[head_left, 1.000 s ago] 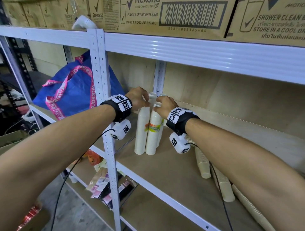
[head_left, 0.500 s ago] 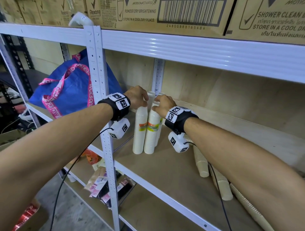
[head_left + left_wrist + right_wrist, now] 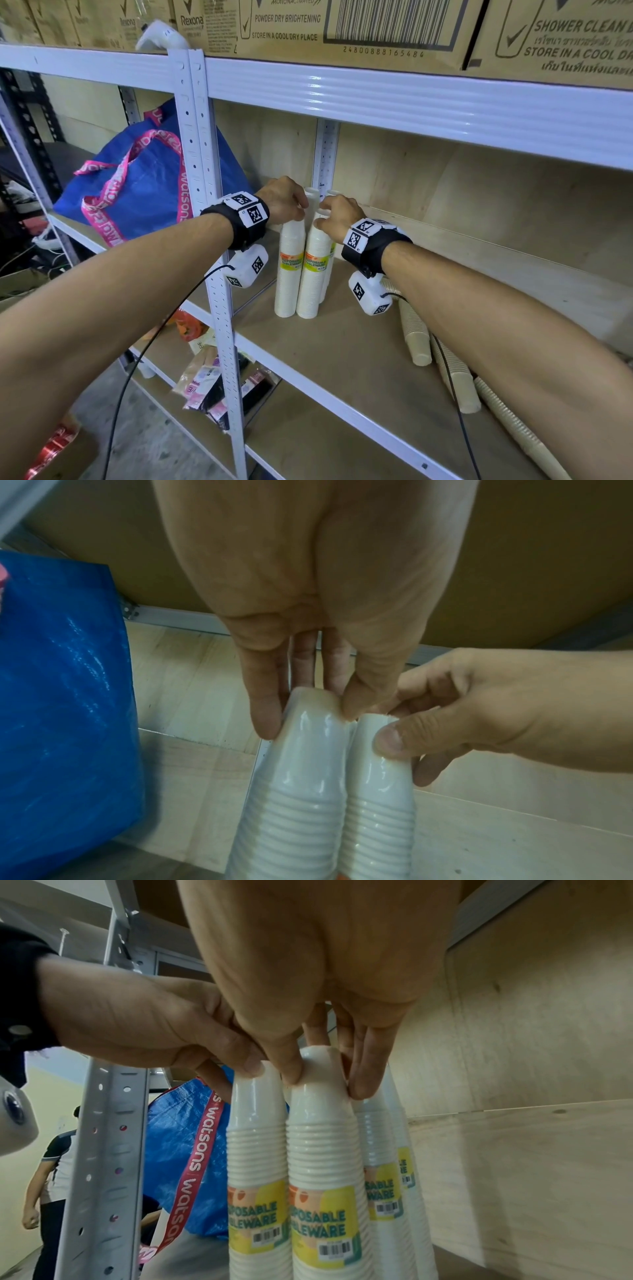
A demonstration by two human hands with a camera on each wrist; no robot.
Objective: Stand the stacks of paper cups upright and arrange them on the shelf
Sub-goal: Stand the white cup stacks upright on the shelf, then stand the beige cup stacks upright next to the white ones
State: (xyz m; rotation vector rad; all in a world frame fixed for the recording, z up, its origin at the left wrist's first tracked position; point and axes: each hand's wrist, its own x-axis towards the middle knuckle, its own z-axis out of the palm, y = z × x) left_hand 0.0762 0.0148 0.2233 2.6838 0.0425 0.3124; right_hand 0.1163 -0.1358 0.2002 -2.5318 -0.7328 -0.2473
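The shelf [image 3: 359, 342] has white cup stacks [image 3: 310, 270] standing upright at its 10 o'clock corner, touching each other. The left hand [image 3: 284, 202] pinches one stack's top; the right hand [image 3: 337, 217] has its fingers [image 3: 363, 1064] curled round the next one's top.

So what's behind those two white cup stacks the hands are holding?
Behind the two held stacks, more upright white cup stacks stand, at least two, then the plywood back wall. Their bases are hidden, so I can't tell if they touch.
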